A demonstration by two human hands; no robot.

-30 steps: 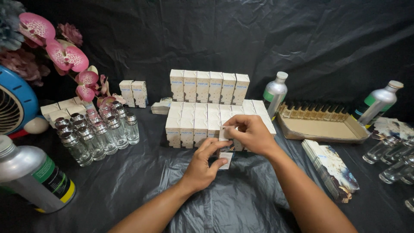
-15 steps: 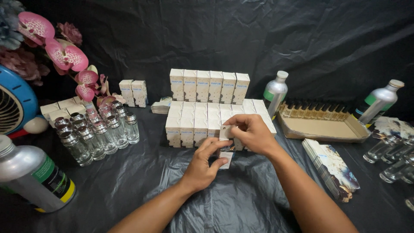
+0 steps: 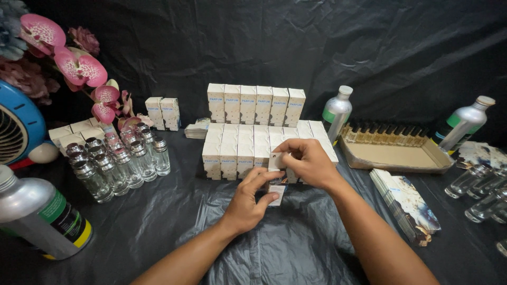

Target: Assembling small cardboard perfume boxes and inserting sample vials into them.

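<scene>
Black cloth covers the bench, and both hands, left hand [image 3: 248,203] and right hand [image 3: 305,161], still hold one small white box [image 3: 275,177] just before the stacked boxes [image 3: 248,142].

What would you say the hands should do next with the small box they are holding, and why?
Probably press the top flap shut: the right hand pinches the box at its top, the left hand steadies its bottom, and the finished boxes behind stand closed.

Dim, dark backdrop; frontal light, sharp centre, wide-angle stretching at edges.
</scene>
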